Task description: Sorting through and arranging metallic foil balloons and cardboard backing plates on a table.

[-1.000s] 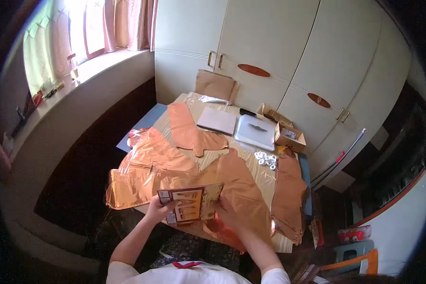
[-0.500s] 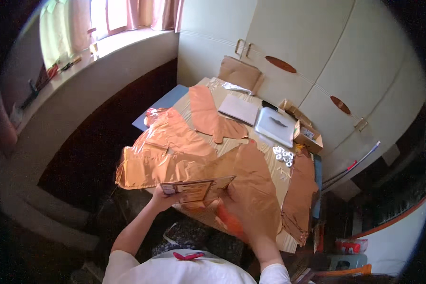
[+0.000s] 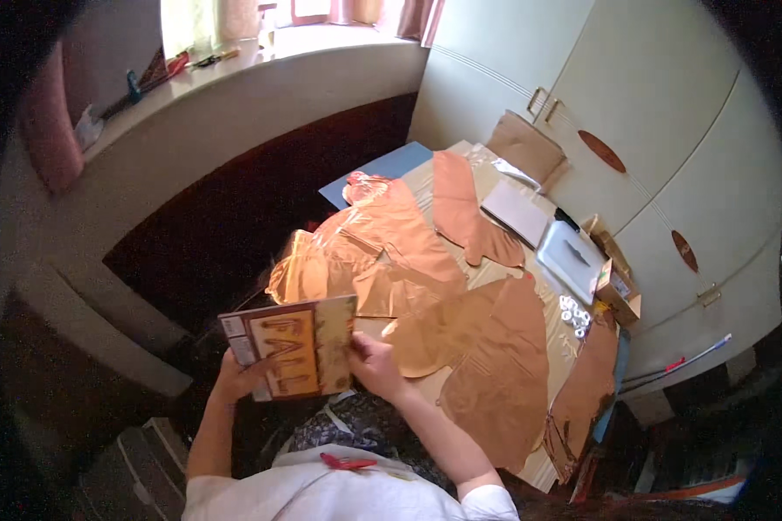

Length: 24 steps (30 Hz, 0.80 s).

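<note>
Presently two hands are at work on one flat rectangular printed packet in orange, cream and dark brown (image 3: 291, 349), its front showing four gold letter shapes. Left hand (image 3: 240, 375) grips the lower left corner, thumb over the front; right hand (image 3: 375, 365) is narrowed onto the right edge, fingers curled. Packet is in the air, tilted, before the near edge of the pale striped wooden counter (image 3: 485, 278).

On the counter: at least four flat copper-coloured foil pieces; overlaps make an exact count uncertain. One crinkled shiny piece (image 3: 408, 236) lies at left; one smooth bent piece (image 3: 454, 198) behind it; one broad dull piece (image 3: 500, 373) near the right forearm; one long piece (image 3: 580, 391) along the right side.

Toward the cabinet: one pale pinkish flat rectangular slab (image 3: 518, 211); beside it one whitish translucent plastic case with a dark handle (image 3: 560, 256); one open brown cardboard box (image 3: 621, 295); one cluster of small white rings (image 3: 573, 317), several, too small to count. One brown cushion-like packet (image 3: 524, 149) stands at the far end.

Behind, one cream panelled cabinet (image 3: 669, 113) bears two reddish-brown oval plaques (image 3: 601, 151).
</note>
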Motion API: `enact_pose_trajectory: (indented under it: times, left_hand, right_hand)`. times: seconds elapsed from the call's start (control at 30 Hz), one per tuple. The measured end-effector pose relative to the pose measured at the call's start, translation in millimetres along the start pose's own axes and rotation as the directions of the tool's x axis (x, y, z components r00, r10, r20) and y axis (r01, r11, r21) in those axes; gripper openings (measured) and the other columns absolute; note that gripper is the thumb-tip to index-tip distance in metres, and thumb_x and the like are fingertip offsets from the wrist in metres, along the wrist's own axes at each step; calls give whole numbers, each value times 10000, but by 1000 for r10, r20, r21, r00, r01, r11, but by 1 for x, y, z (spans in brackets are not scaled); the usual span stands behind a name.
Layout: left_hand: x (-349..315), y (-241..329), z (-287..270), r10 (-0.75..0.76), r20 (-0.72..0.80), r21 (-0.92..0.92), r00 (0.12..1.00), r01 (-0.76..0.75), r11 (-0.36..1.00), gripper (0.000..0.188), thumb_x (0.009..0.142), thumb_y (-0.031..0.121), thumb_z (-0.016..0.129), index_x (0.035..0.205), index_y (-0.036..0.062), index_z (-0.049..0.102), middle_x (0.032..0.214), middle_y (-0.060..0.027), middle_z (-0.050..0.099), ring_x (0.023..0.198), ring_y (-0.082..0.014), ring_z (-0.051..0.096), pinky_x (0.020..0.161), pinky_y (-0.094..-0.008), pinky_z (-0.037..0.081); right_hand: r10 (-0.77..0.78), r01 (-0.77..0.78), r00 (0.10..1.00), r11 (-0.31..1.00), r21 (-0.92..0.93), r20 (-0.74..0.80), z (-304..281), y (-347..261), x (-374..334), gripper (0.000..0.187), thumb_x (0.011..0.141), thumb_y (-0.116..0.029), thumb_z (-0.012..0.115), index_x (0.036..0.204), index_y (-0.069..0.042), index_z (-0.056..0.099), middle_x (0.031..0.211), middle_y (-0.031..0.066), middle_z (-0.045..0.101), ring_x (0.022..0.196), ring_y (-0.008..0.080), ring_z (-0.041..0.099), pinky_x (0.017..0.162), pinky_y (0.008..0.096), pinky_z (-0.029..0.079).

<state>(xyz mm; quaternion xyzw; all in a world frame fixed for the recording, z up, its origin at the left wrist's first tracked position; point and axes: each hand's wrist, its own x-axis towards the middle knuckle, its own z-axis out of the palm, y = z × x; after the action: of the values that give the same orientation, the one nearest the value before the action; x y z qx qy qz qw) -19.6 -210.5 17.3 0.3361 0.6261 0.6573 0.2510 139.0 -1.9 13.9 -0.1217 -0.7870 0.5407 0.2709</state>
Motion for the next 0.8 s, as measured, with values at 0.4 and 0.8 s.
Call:
enact_pose_trajectory:
  times: [0.4,0.8]
  left_hand:
    - [-43,-38,-82,-360,-381,-301,852,254,919,394,833,125,617,1170,-28,481,1088,-145,582,917,-214,594,769,-364,498]
    - [-22,-38,-91,-189,-336,-556,923,-33,830,407,861,114,554,1219,-31,427,1112,-167,553,982,-272,590,790,-381,525]
  right_hand:
    - [183,-595,766,562,574,616,94,22,61,219,875,-113,547,1075,-25,544,938,24,597,815,107,566,722,259,456]
    - [156,-204,934,972,119,322,177,99,64,338,915,-241,501,1175,-26,500,1055,55,561,964,143,531,815,288,435]
